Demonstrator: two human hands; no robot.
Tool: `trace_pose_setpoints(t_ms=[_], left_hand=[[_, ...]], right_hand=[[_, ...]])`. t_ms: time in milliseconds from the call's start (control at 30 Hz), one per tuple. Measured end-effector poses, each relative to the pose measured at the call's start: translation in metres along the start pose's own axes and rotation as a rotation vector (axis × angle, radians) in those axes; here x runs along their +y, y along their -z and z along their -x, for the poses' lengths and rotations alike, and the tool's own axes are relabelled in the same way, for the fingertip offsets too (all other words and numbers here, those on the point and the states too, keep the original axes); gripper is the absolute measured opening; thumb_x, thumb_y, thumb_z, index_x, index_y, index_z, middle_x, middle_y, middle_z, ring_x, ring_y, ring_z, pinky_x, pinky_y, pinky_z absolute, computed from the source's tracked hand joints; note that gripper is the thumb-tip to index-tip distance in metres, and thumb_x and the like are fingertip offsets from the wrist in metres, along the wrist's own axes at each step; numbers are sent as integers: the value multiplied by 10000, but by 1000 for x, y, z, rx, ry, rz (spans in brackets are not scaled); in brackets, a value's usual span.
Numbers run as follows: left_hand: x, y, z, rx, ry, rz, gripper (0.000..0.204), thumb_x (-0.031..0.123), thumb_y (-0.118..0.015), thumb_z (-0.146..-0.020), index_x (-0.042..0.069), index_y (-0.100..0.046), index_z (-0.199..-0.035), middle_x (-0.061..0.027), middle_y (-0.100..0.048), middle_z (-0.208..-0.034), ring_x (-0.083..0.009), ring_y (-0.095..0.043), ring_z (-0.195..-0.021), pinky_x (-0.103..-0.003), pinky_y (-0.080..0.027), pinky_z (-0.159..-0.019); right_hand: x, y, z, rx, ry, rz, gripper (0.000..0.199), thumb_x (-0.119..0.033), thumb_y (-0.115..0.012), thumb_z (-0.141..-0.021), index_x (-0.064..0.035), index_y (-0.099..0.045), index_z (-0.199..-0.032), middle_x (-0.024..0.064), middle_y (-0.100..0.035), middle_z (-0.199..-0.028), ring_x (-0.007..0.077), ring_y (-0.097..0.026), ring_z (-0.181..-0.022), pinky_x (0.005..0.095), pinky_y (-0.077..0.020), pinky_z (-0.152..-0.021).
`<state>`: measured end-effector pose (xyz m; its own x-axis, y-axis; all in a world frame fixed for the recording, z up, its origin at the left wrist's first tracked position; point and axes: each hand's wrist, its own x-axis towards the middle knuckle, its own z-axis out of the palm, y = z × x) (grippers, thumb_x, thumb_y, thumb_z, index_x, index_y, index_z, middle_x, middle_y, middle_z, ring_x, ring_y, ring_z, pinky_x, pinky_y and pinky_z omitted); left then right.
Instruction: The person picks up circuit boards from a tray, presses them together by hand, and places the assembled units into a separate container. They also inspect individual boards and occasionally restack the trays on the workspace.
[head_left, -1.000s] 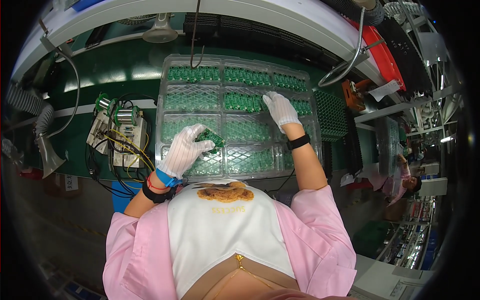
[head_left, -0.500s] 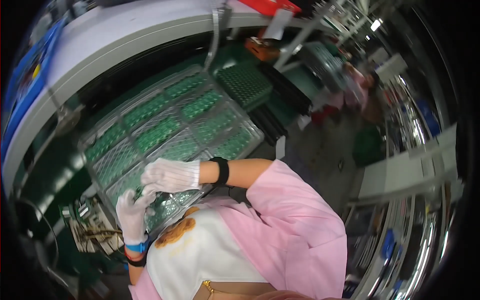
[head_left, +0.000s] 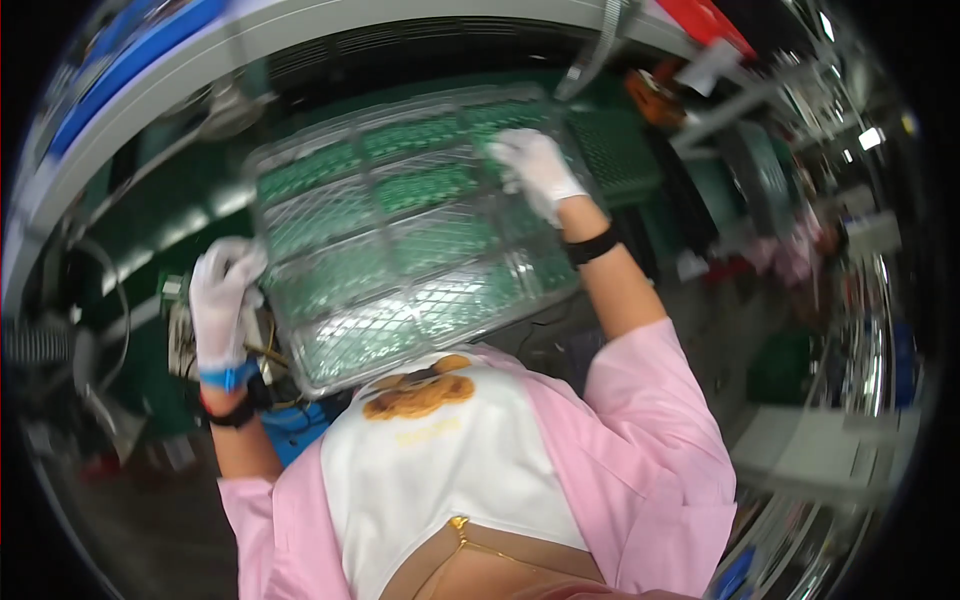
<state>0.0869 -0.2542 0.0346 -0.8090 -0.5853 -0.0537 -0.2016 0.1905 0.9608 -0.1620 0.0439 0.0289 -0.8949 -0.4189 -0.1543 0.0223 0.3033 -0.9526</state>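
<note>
A large clear plastic tray (head_left: 335,335) lies in front of me, divided into several compartments with many small green parts in its far rows. The near compartments show a glossy crosshatch pattern. My left hand (head_left: 222,300), in a white glove with a blue band at the wrist, is at the tray's left edge. Its fingers are curled toward the thumb, and whatever they pinch is hidden. Over the far right compartments is my right hand (head_left: 540,170), also gloved, with a black wristband. Its fingers bend down toward the tray, and blur hides whether they hold anything.
A pale workbench edge (head_left: 300,22) curves across the far side, with a blue bin (head_left: 125,75) on it at left. A green perforated crate (head_left: 615,155) stands beyond the tray's right side. Cables and small boxes (head_left: 183,340) sit below my left hand. Another person (head_left: 795,250) is farther right.
My hands were close together over the tray's near left corner. The right has moved away to the far right, while the left is beside the left edge. The whole view has turned.
</note>
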Motion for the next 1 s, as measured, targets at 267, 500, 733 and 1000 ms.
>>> trace_pose_setpoints(t_ms=[267, 500, 733, 1000], left_hand=[[-72, 17, -69, -18, -97, -89, 199, 72, -722, -767, 8, -590, -902, -43, -626, -753, -100, -577, -625, -233, -462, -542], [-91, 1, -102, -33, -119, -252, 185, 135, -756, -734, 12, -658, -831, -69, -668, -788, -133, -634, -756, -249, -488, -679], [-98, -13, -113, 4, -451, -683, 255, 306, -802, -621, 108, -704, -748, -60, -637, -829, -224, -621, -848, -339, -486, -741], [-131, 4, -132, 75, -527, -814, 365, 214, -812, -594, 74, -664, -898, -113, -601, -998, -299, -559, -983, -384, -452, -848]], right_hand=[[64, -31, -57, 141, 48, 532, 146, -124, -655, -821, -20, -608, -912, 118, -626, -780, 211, -622, -651, 342, -503, -534], [61, -39, -49, 176, 215, 988, 274, -188, -703, -772, -51, -603, -988, 195, -637, -927, 343, -619, -941, 449, -491, -805], [50, -5, -14, 196, 403, 816, 385, -188, -707, -780, -59, -561, -1112, 173, -621, -894, 330, -618, -889, 427, -498, -783], [60, 135, 38, 263, 434, 854, 367, -140, -690, -794, -40, -579, -1130, 150, -641, -901, 291, -617, -817, 377, -489, -749]])
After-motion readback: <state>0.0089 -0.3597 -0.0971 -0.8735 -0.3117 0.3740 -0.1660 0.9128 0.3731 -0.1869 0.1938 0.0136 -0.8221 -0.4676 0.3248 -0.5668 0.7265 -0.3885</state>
